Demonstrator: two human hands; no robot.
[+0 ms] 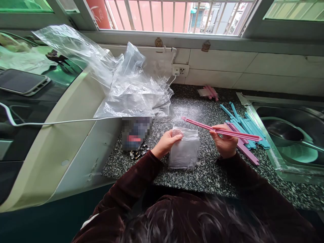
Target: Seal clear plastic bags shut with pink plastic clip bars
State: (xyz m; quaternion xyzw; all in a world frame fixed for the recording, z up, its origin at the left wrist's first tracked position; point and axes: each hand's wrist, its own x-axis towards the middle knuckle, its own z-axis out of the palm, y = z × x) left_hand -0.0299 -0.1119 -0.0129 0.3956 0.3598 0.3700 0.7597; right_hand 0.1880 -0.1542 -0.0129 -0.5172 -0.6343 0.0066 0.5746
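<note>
Gripping clear plastic bag [186, 152] in left hand [168, 143], over near bench [207, 175] | gripping pink strip [199, 124] in right hand [225, 145], left of sink [274, 157] | unable to read pixelated item [136, 132], left | hemmed by cream machine [65, 125] left, teal strips [255, 130] right

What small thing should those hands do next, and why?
Perhaps the right hand should bring its slim pink plastic strip to the upper edge of the small, flat clear plastic packet: the left hand holds the packet by its upper-left part, while the strip is held in the air, apparently not touching it.
</note>
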